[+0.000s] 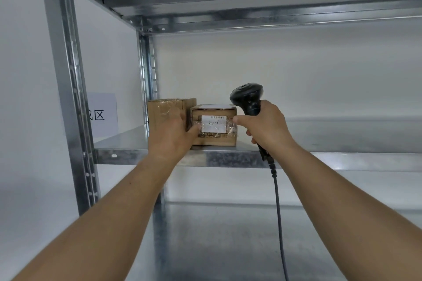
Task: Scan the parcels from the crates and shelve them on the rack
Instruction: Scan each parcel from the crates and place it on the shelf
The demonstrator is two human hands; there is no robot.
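Observation:
Two cardboard parcels stand side by side at the left end of the metal rack's middle shelf point(319, 159). The smaller parcel point(219, 139) carries a white barcode label on its front face. The taller taped parcel point(162, 109) is on its left, against the rack post. My left hand point(172, 134) rests over the gap between them, thumb on the smaller parcel's front and fingers on its left side. My right hand point(265, 126) grips the handle of a black barcode scanner point(247, 98), and its thumb tip touches the right edge of the smaller parcel.
The scanner's grey cable point(278, 207) hangs down past the shelf edge. The shelf stretches bare to the right of the parcels. A lower shelf point(251, 235) lies below. A white paper sign point(102, 114) with black characters hangs on the wall left of the rack post point(68, 75).

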